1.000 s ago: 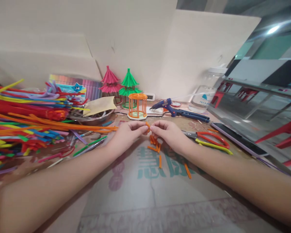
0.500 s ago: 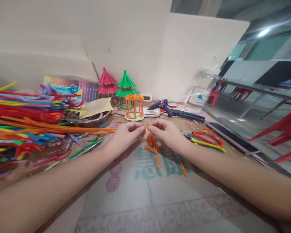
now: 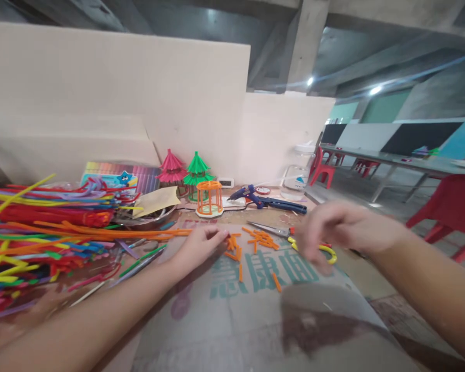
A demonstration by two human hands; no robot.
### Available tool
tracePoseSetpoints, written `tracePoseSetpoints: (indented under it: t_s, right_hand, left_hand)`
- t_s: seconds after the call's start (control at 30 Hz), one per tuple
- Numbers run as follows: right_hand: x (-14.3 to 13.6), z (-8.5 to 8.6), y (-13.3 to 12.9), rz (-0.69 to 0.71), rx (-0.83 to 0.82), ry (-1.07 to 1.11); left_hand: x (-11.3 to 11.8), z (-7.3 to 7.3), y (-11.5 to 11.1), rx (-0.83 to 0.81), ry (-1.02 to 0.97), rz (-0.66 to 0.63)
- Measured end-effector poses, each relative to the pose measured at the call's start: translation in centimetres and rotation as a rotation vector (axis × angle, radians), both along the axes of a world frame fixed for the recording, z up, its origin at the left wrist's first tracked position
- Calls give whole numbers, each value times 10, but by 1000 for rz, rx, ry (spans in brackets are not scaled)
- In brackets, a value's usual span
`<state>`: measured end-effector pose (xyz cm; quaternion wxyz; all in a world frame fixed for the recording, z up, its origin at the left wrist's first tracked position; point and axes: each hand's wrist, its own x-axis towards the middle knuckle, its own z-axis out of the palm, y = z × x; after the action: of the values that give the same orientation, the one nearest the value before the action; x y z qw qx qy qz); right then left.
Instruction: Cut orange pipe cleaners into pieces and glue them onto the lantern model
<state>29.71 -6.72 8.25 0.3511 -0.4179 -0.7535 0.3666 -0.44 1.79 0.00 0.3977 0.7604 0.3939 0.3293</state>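
Observation:
My left hand (image 3: 203, 245) rests low over the cardboard, thumb and forefinger pinched on a short orange pipe cleaner piece (image 3: 232, 242) beside other cut pieces. A small heap of orange pieces (image 3: 264, 238) lies to its right, with single pieces nearer me. My right hand (image 3: 329, 232) is raised off the board, its curled fingers smeared by motion. Below and behind it are scissors (image 3: 269, 229) with red and yellow handles, partly hidden by the hand. Behind the heap, an orange pipe cleaner cage (image 3: 210, 199) stands upright on a pale base.
Bundles of coloured pipe cleaners (image 3: 46, 206) fill the left side. Pink (image 3: 171, 166) and green (image 3: 196, 170) pagoda-like roofed models stand at the back. A glue gun (image 3: 248, 195), a blue tool (image 3: 284, 204) and a clear jar (image 3: 297, 173) are at the back right.
My right hand has left the pieces near my left hand and moved right and up, uncovering the scissors blades. My left hand stays by the pieces. The view has tilted upward and shifted right.

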Motion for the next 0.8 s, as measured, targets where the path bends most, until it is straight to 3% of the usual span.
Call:
tracePoseSetpoints:
  t_s: [0.17, 0.27, 0.4, 0.5, 0.6, 0.8]
  right_hand:
    - [-57, -31, 10, 107, -71, -73]
    - [-61, -40, 26, 30, -13, -166]
    - [4, -39, 46, -390, 211, -595]
    - [67, -45, 47, -692, 91, -941]
    - [104, -61, 37, -754, -26, -1009]
    - [125, -81, 31, -780, -111, -907]
  left_hand:
    - [0, 5, -2, 69, 35, 86]
    - [0, 5, 0, 72, 49, 111]
    - [1, 4, 2, 76, 97, 97]
    - [1, 3, 3, 53, 149, 71]
    - [2, 3, 3, 53, 166, 45]
    - [1, 5, 2, 50, 140, 68]
